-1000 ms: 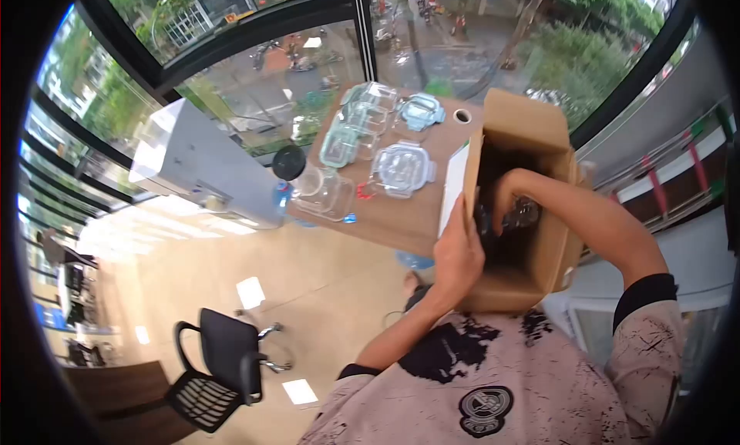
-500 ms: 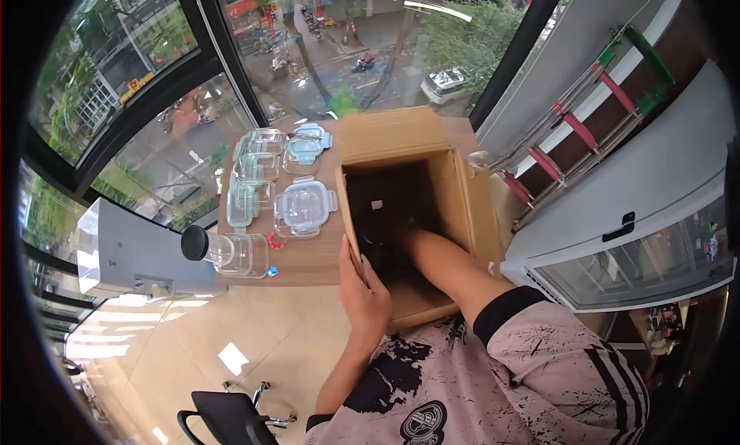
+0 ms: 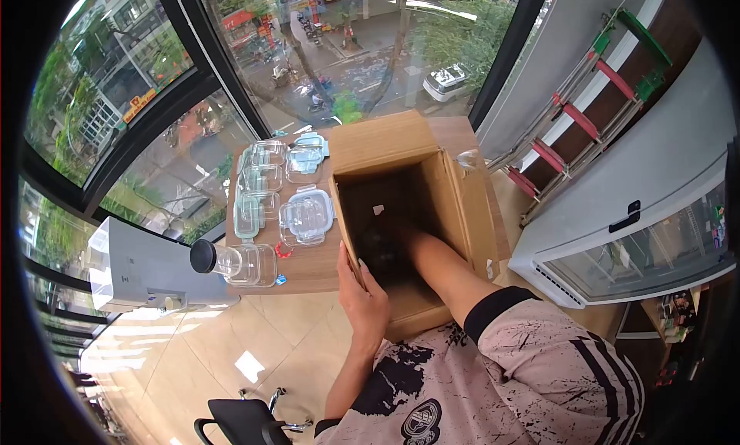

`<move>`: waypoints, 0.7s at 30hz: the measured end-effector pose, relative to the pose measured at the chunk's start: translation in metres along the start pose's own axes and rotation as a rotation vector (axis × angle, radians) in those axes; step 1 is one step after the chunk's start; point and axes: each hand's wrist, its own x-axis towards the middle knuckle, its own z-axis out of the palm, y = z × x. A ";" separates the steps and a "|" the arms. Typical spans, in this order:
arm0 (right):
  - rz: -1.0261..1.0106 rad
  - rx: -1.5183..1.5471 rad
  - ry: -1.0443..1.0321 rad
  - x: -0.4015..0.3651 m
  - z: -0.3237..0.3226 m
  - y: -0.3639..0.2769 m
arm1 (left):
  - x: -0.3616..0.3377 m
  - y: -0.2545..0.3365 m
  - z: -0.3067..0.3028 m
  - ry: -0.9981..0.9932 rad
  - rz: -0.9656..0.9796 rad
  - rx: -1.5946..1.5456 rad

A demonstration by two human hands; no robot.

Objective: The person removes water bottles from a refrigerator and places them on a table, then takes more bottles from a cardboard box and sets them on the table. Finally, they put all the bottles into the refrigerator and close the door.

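Note:
An open cardboard box (image 3: 455,206) stands on a small wooden table (image 3: 308,269). My left hand (image 3: 362,298) grips the box's near left wall at the rim. My right arm reaches down into the box, and my right hand (image 3: 401,241) is deep in its dark interior; whether it holds anything is hidden. Left of the box lie several clear glass food containers with pale blue lids (image 3: 306,218), plus a glass jar with a black lid (image 3: 223,260) lying on its side at the table's near left corner.
Large windows (image 3: 254,60) rise behind the table. A grey cabinet (image 3: 139,272) stands to the left, a white glass-topped freezer (image 3: 640,245) to the right, and a black office chair (image 3: 243,423) is on the tiled floor below.
The view has swung from tilted to more square over the box. My right arm has gone deeper into the box. My left hand stays on the box's wall.

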 end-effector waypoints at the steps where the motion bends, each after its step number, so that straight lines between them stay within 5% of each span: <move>1: 0.052 -0.020 -0.155 0.007 -0.003 -0.002 | 0.000 -0.001 -0.001 -0.007 0.001 -0.001; 2: 0.108 -0.038 -0.309 0.010 -0.005 -0.003 | 0.002 -0.003 0.000 0.000 0.003 -0.004; 8: -0.084 -0.239 -0.253 0.001 -0.018 -0.009 | 0.002 -0.005 0.001 0.035 0.089 -0.028; 11: 0.070 -0.173 -0.356 -0.021 -0.057 -0.045 | 0.001 -0.005 -0.003 0.042 0.122 0.052; 14: -0.113 -0.386 -0.273 0.042 0.054 -0.045 | -0.002 -0.010 0.000 0.016 0.077 0.040; 15: -0.396 -0.577 -0.343 0.057 0.069 -0.062 | -0.004 -0.014 0.001 0.033 0.056 0.014; 16: -0.391 -0.734 -0.737 0.031 -0.006 -0.105 | -0.006 -0.012 0.000 -0.020 0.043 0.010; 18: -0.524 -0.837 -1.072 -0.014 -0.086 -0.156 | -0.003 -0.001 -0.005 0.018 -0.007 0.073; 19: -0.584 -0.800 -1.091 -0.036 -0.126 -0.167 | -0.002 -0.003 -0.006 -0.001 -0.009 0.061; 21: -0.646 -0.439 -0.806 -0.109 -0.271 -0.173 | -0.002 -0.010 -0.011 0.003 0.043 0.126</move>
